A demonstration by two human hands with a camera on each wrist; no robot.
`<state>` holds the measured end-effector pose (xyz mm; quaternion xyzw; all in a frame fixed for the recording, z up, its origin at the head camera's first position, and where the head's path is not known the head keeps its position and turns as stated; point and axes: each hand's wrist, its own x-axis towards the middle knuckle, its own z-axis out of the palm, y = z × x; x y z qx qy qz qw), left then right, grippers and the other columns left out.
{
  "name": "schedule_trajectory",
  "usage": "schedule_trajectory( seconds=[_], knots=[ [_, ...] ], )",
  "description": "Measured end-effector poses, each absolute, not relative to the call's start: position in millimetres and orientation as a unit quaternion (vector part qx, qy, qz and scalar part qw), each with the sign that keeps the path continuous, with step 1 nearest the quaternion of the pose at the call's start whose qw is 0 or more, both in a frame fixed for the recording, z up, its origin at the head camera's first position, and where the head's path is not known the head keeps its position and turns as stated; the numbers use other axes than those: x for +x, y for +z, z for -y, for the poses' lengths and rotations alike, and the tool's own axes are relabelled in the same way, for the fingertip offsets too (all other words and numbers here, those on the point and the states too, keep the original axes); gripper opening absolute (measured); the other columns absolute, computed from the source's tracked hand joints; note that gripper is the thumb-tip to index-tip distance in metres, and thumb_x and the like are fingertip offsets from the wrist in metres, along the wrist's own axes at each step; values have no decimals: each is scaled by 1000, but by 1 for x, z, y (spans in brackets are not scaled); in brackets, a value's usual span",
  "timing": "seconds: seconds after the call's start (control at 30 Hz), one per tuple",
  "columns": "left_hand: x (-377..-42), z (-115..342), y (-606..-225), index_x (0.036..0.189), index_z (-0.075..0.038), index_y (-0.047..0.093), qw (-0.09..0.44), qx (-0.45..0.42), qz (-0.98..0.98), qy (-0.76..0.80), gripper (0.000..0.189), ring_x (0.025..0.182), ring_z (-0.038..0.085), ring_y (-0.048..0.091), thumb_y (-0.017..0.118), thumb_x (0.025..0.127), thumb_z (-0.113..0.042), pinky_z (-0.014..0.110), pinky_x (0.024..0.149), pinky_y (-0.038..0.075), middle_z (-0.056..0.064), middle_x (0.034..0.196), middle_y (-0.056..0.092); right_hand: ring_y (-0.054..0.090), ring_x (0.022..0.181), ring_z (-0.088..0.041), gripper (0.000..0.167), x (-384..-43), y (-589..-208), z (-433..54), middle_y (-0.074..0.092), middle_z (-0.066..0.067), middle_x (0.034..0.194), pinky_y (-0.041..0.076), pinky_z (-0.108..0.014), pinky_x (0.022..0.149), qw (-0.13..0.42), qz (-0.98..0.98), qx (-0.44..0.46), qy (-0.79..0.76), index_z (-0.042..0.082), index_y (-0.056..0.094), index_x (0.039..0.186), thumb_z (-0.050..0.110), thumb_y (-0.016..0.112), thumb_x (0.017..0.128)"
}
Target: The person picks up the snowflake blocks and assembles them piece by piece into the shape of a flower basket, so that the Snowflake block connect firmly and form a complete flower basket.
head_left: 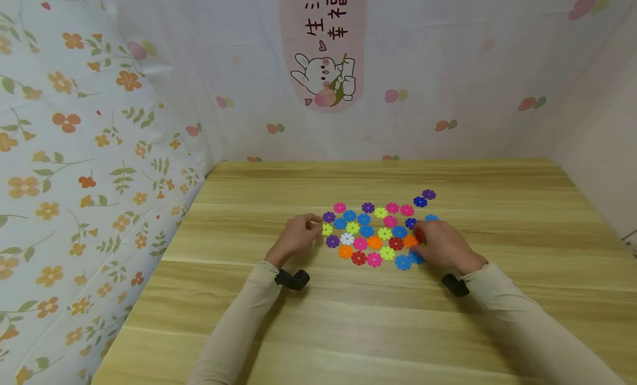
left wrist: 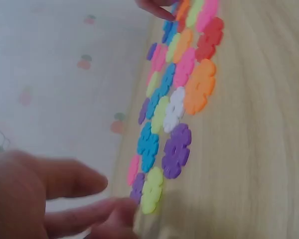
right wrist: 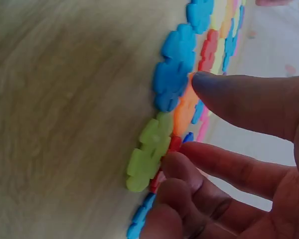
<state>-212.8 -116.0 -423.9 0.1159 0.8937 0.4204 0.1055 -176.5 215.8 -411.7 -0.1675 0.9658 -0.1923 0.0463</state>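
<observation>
Many flat, flower-shaped plastic discs with notched edges lie on the wooden table in a rough cluster. At its left end is my left hand [head_left: 297,235], thumb and fingers apart with nothing between them, beside a yellow-green disc [left wrist: 152,191] and a purple disc [left wrist: 177,151]. My right hand [head_left: 446,248] is over the cluster's right end and covers part of it. In the right wrist view its thumb tip is beside an orange disc [right wrist: 185,110] and a blue disc [right wrist: 174,69]. The bent fingers partly hide a red disc [right wrist: 175,144], with a yellow-green disc [right wrist: 150,152] alongside.
A dark blue disc [head_left: 420,202] and a purple disc [head_left: 429,194] lie behind the right hand. Patterned white cloth [head_left: 423,86] hangs beyond the table's [head_left: 348,329] back edge and along its left side. Each wrist wears a black device [head_left: 292,280].
</observation>
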Motion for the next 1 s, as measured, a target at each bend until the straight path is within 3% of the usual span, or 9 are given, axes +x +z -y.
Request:
schedule_trajectory(
  seconds=[0.13, 0.33, 0.47, 0.6, 0.83, 1.0],
  knots=[
    [-217, 112, -427, 114, -3, 63, 95, 95, -894, 428, 30, 63, 19, 61, 61, 88, -19, 26, 49, 43, 8, 82, 67, 52, 70, -22, 33, -177, -414, -215, 61, -9, 83, 48, -37, 61, 42, -969, -164, -182, -4, 63, 103, 16, 74, 78],
    [-220, 104, -429, 111, -2, 65, 80, 78, -913, 393, 35, 52, 12, 53, 72, 81, -18, 23, 46, 40, 2, 68, 62, 51, 66, -21, 27, -180, -413, -210, 60, -7, 78, 47, -34, 57, 35, -970, -163, -176, -3, 67, 95, 18, 74, 78],
    [-222, 101, -432, 110, -3, 65, 72, 84, -926, 360, 34, 52, 11, 47, 73, 81, -18, 22, 47, 37, 1, 66, 57, 43, 56, -17, 19, -180, -414, -205, 49, -2, 62, 36, -27, 47, 22, -972, -163, -169, 3, 64, 75, 19, 73, 79],
    [-222, 100, -435, 109, -4, 65, 58, 98, -932, 343, 31, 53, 11, 46, 73, 81, -17, 22, 47, 37, 0, 64, 55, 37, 52, -17, 30, -180, -417, -201, 37, 0, 55, 28, -26, 45, 2, -975, -165, -148, 9, 52, 59, 19, 74, 77],
    [-223, 99, -434, 101, -3, 65, 52, 99, -934, 340, 25, 52, 11, 46, 74, 80, -14, 22, 47, 36, 1, 61, 53, 45, 56, -19, 24, -184, -418, -203, 51, -2, 62, 41, -30, 49, 4, -976, -154, -155, 5, 60, 69, 19, 78, 74],
    [-224, 99, -434, 94, -4, 63, 50, 94, -933, 343, 22, 58, 13, 45, 75, 78, -12, 23, 53, 36, 1, 66, 51, 48, 61, -19, 26, -186, -420, -207, 55, -3, 69, 43, -33, 55, 1, -973, -142, -184, 2, 61, 76, 18, 80, 70]
  ],
)
